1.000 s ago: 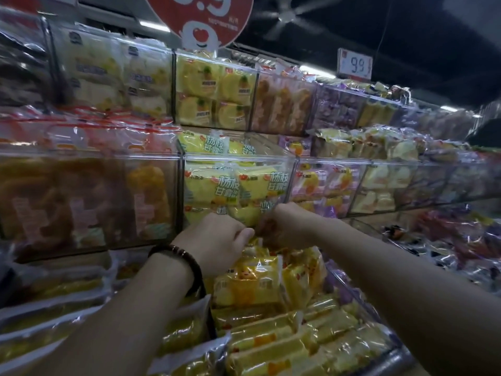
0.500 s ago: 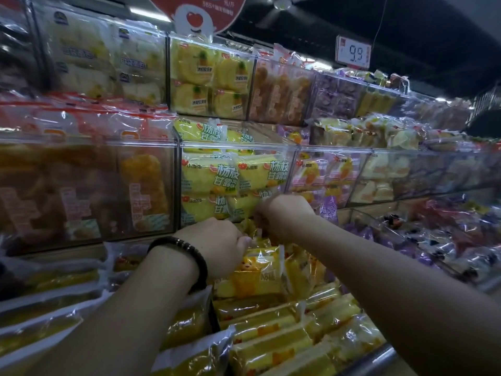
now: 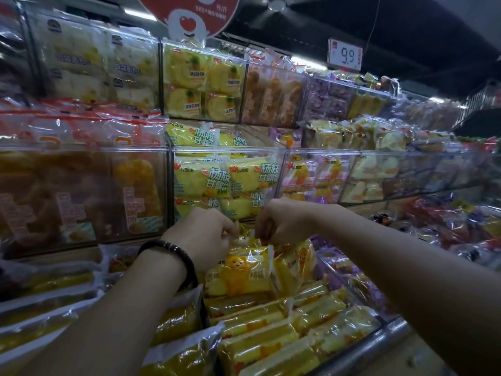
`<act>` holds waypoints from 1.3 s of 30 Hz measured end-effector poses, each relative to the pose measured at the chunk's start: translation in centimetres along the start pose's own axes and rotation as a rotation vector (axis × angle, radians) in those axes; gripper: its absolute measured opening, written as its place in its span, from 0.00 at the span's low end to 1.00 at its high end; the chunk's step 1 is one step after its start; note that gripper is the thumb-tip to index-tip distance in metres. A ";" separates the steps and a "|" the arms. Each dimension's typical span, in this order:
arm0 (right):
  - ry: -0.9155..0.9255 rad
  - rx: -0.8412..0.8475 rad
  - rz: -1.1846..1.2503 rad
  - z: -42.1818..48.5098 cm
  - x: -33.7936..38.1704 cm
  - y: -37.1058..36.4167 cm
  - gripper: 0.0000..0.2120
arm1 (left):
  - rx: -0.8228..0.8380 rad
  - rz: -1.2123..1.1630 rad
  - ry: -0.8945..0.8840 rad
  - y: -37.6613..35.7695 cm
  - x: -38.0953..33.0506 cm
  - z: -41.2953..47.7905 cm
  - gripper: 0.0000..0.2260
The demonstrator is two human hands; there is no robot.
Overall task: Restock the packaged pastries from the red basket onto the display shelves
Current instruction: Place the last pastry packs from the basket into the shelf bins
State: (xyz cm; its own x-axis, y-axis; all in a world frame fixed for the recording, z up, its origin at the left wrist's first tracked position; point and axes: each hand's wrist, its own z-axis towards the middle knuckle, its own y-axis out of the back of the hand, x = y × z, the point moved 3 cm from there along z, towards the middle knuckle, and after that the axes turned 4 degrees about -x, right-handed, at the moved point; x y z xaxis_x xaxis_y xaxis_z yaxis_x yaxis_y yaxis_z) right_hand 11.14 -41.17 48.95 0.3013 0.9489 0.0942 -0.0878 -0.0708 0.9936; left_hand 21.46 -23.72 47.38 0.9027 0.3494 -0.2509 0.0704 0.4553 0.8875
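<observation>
While left hand (image 3: 202, 234) and right hand (image 3: 282, 221) pinch a yellow pastry pack (image 3: 244, 272), full clear bin (image 3: 230, 151) just above

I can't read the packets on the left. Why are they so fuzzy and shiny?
Head view: dim store light; glare streaks on the clear bin fronts; left edge blurred and stretched by the wide lens; the bear packet mid-frame is sharper.
</observation>
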 end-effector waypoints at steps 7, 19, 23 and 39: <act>0.035 -0.016 -0.108 0.2 -0.5 -0.1 0.13 | 0.054 0.034 0.030 0.1 -0.1 0.3 0.10; -0.084 -0.290 -0.268 1.5 0.3 -1.4 0.12 | -0.014 0.312 0.060 1.0 -0.3 0.0 0.13; -0.135 -0.320 -0.216 1.7 0.4 -2.1 0.09 | -0.022 0.254 0.043 0.8 -0.3 -0.1 0.14; 0.047 0.059 -0.042 -3.5 0.3 1.5 0.18 | 0.029 -0.035 -0.116 0.9 -1.1 -0.5 0.06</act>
State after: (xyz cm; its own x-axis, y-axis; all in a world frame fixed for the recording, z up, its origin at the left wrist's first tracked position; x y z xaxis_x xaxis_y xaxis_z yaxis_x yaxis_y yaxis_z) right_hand 7.81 -39.96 50.24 0.2581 0.9648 0.0506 -0.0193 -0.0472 0.9987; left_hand 20.33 -23.33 48.26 0.9425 0.2355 -0.2372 0.1138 0.4410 0.8903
